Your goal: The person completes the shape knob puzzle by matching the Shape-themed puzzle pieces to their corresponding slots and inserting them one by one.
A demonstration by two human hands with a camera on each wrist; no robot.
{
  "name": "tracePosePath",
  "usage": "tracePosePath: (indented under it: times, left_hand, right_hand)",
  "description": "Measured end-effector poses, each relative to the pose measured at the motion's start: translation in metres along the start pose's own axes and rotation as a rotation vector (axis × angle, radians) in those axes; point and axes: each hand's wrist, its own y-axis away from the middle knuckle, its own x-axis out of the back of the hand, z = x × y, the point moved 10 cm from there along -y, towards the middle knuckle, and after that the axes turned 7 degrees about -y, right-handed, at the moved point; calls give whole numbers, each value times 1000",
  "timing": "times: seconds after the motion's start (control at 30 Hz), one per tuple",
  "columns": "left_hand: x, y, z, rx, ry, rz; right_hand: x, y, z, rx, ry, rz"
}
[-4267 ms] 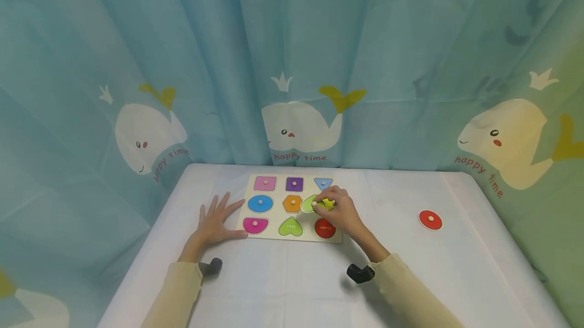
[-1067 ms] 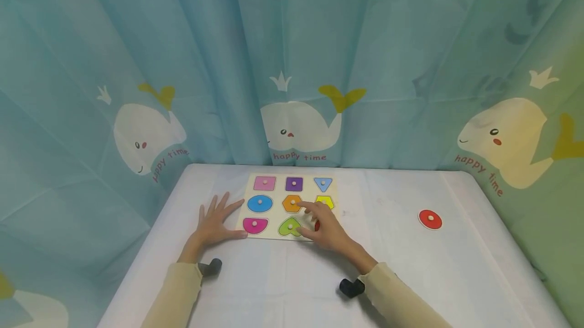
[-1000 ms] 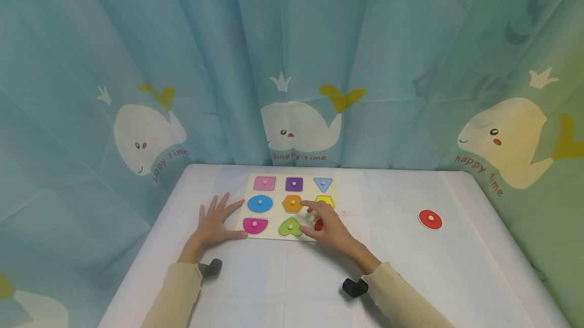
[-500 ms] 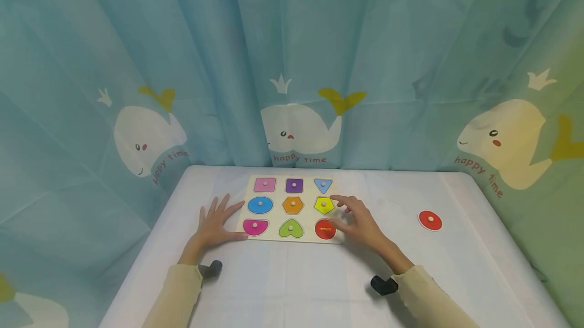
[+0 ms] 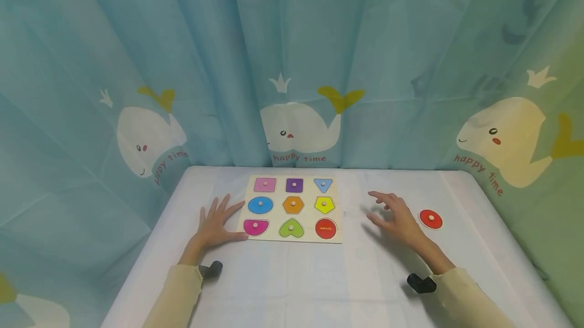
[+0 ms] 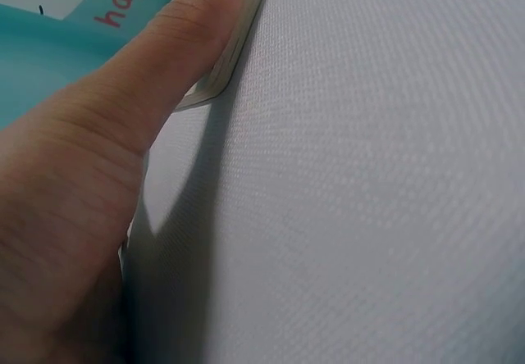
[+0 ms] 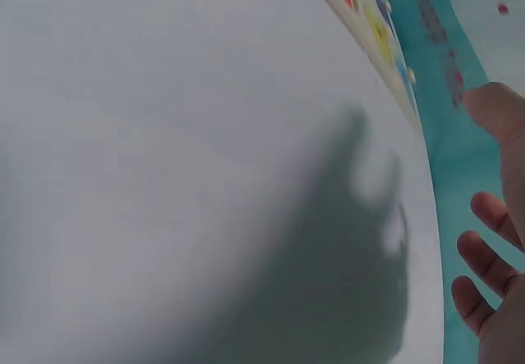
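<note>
In the head view a wooden shape puzzle board [image 5: 310, 216] lies flat on the white table. Knobbed pieces sit in most of its slots, among them a yellow pentagon [image 5: 324, 209] and a green heart [image 5: 286, 231]. The bottom right slot [image 5: 326, 228] shows bare red with printed lettering. My left hand [image 5: 214, 224] is spread at the board's left edge, thumb on its near corner; the left wrist view shows that thumb [image 6: 176, 44] against the corner. My right hand [image 5: 399, 221] hovers over the table with nothing in it, fingers apart. Just right of it lies a round red knobbed piece [image 5: 426, 221].
A white cloth covers the table [image 5: 315, 282]. Behind it and at both sides hangs a blue-green curtain [image 5: 301, 39] printed with whales. Each wrist carries a small black camera mount [image 5: 422, 284].
The green heart went from my right hand into its slot, and that hand let go. It has since moved right, off the board, toward the red piece. My left hand stayed put.
</note>
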Motion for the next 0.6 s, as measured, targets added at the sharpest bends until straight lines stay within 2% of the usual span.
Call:
tracePosePath:
  times: [0.1,0.4,0.6]
  left_hand:
    - [1,-1,1,-1,-10,-4]
    - [6,1,6,-23,28,19]
    - [5,5,8,-32,32,38]
  right_hand:
    - [21,5,7,40,27,54]
    - [64,22,30,52,100,157]
    - [80,30,45,-9,107,185]
